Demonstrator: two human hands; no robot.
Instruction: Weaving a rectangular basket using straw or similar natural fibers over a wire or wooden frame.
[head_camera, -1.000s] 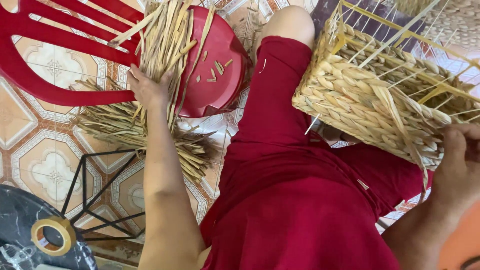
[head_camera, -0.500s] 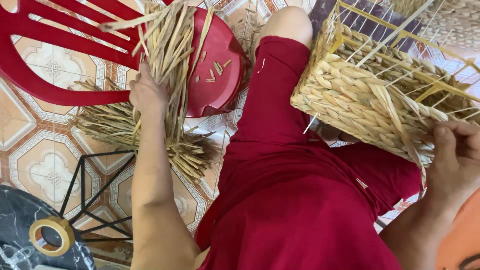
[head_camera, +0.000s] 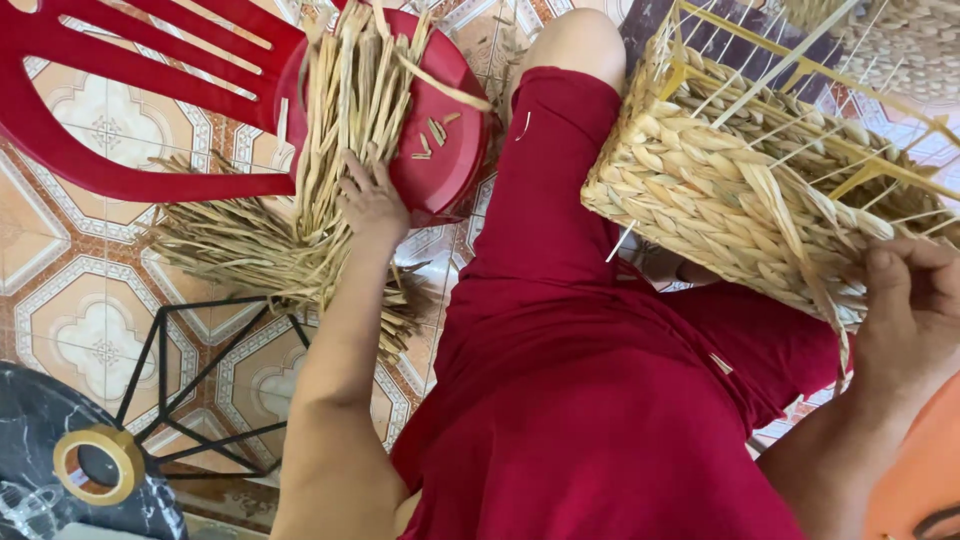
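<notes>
At upper left, the left hand (head_camera: 372, 200) closes its fingers on pale dried straw strands (head_camera: 345, 110), picking weaving material; at right, the right hand (head_camera: 915, 310) grips the half-woven straw basket on its yellow wire frame (head_camera: 720, 190); next comes threading a strand in, I judge.

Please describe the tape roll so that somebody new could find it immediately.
Look at the dark marble-patterned round table in the lower left corner. The tape roll lies flat on it: a tan ring with a hollow centre, unlike the loose straw on the floor.

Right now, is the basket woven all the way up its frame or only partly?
Only partly. The woven basket stops short: bare yellow frame wires and loose spokes stick out beyond the weave.
</notes>
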